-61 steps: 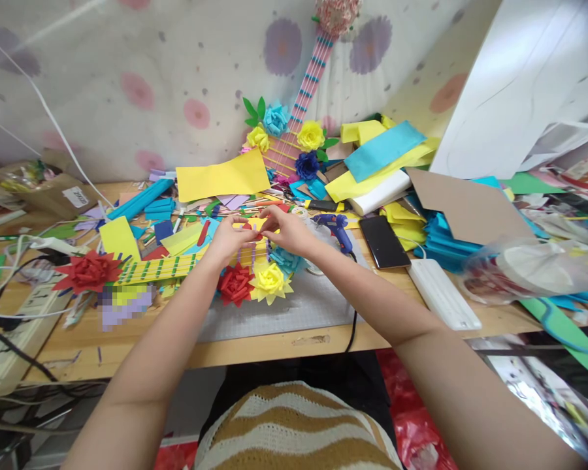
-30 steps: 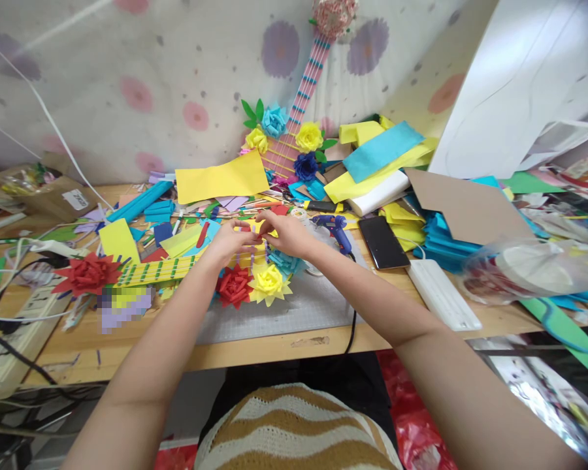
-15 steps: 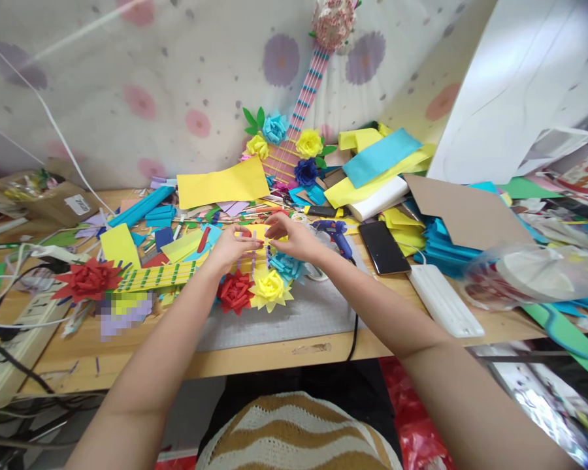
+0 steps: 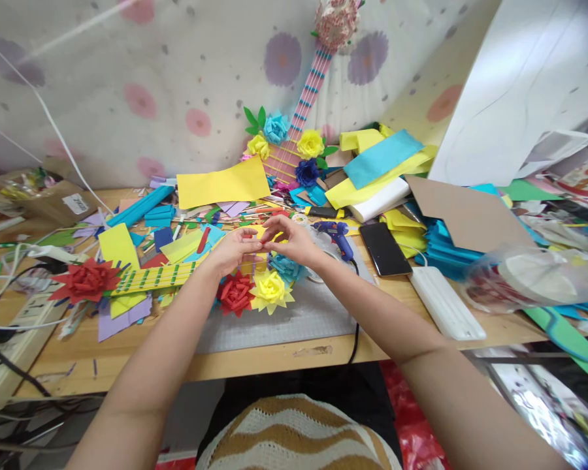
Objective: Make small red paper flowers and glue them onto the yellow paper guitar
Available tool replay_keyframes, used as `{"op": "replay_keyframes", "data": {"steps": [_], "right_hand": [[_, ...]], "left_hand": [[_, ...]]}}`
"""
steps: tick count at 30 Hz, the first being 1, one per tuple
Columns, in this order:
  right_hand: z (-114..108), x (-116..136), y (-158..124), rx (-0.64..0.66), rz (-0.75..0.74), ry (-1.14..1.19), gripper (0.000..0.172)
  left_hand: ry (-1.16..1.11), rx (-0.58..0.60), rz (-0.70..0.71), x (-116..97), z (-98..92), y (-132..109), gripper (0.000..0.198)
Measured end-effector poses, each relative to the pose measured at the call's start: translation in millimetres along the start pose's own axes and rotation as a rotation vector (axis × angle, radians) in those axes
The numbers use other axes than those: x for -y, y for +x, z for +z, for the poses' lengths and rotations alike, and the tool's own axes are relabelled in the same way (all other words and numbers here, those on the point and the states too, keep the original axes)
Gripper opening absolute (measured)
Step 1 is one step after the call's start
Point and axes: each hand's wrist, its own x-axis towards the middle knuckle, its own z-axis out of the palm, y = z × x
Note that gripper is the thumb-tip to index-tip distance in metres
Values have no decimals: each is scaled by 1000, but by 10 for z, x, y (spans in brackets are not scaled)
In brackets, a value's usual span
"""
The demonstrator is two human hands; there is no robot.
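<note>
My left hand (image 4: 236,251) and my right hand (image 4: 294,240) meet fingertip to fingertip above the body of a yellow paper guitar. Both are pinched; anything between the fingertips is too small to make out. Below them, a red paper flower (image 4: 236,293), a yellow paper flower (image 4: 272,291) and a light-blue paper flower (image 4: 286,266) sit on the guitar body. Its yellow neck with green bands (image 4: 151,279) runs left to another red paper flower (image 4: 87,281). My hands and wrists hide part of the guitar.
A grey cutting mat (image 4: 274,329) lies beneath the guitar. To the right are a blue glue gun (image 4: 336,236), a black phone (image 4: 384,249) and a white power bank-like box (image 4: 447,303). A pink paper guitar (image 4: 301,117) leans at the back among paper scraps. Cables cross the left side.
My fingertips have come together; half a second ago there was a small gap between the two hands. The guitar and flowers lie where they were.
</note>
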Motion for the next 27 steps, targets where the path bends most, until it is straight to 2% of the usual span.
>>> {"op": "replay_keyframes", "data": {"steps": [7, 11, 16, 22, 27], "right_hand": [[-3, 26, 3, -36, -42, -104, 35], [-42, 39, 4, -14, -7, -136, 39], [-46, 78, 12, 28, 59, -168, 47], [-52, 144, 5, 75, 55, -205, 46], [-82, 61, 0, 59, 57, -100, 49]], "left_hand": [[95, -39, -16, 2, -1, -8, 39], [145, -107, 48, -25, -24, -23, 31], [181, -34, 114, -19, -40, -12, 34], [206, -55, 94, 11, -1, 13, 37], [125, -37, 24, 31, -7, 37, 37]]}}
